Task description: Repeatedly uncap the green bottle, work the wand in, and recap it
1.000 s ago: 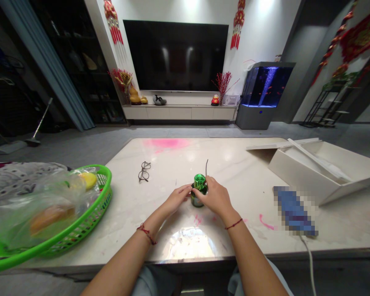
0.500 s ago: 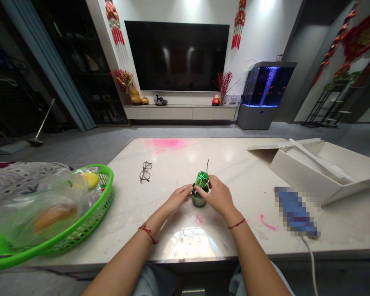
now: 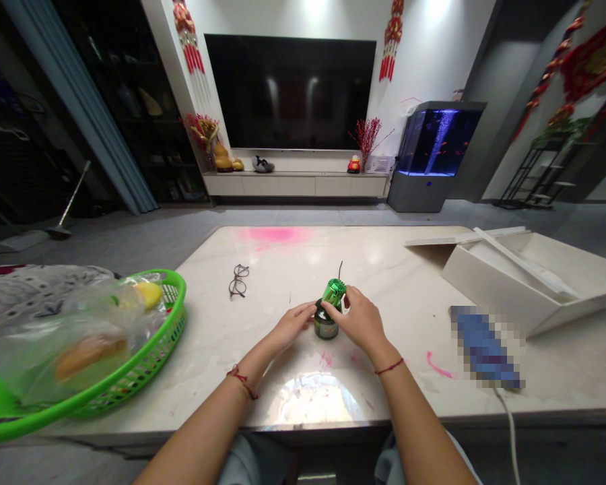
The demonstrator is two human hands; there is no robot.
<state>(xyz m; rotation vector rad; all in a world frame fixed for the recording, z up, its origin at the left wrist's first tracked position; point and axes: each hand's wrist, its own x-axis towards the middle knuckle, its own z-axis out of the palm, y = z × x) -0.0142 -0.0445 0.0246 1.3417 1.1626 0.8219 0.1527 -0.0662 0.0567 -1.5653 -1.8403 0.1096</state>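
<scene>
A small dark jar (image 3: 326, 328) with a dark upper part stands upright on the table in front of me. My left hand (image 3: 295, 325) has its fingers against the jar's left side and steadies it. My right hand (image 3: 362, 316) holds a shiny green metallic cylinder (image 3: 334, 291) with a ridged end between thumb and fingers. The cylinder is tilted to the right, just above the jar; whether the two touch I cannot tell. A thin dark wire-like piece (image 3: 340, 268) sticks up behind it. My right fingertips are partly hidden.
Eyeglasses (image 3: 238, 281) lie on the white table (image 3: 283, 263). At left is a green basket (image 3: 179, 316) with plastic bags. An open white box (image 3: 505, 286) and a blurred blue flat object (image 3: 485, 347) with a white cable (image 3: 512, 431) are at right.
The green cylinder has shifted slightly up and right and leans more to the right, showing more of the jar's top. My left hand and the jar have hardly moved.
</scene>
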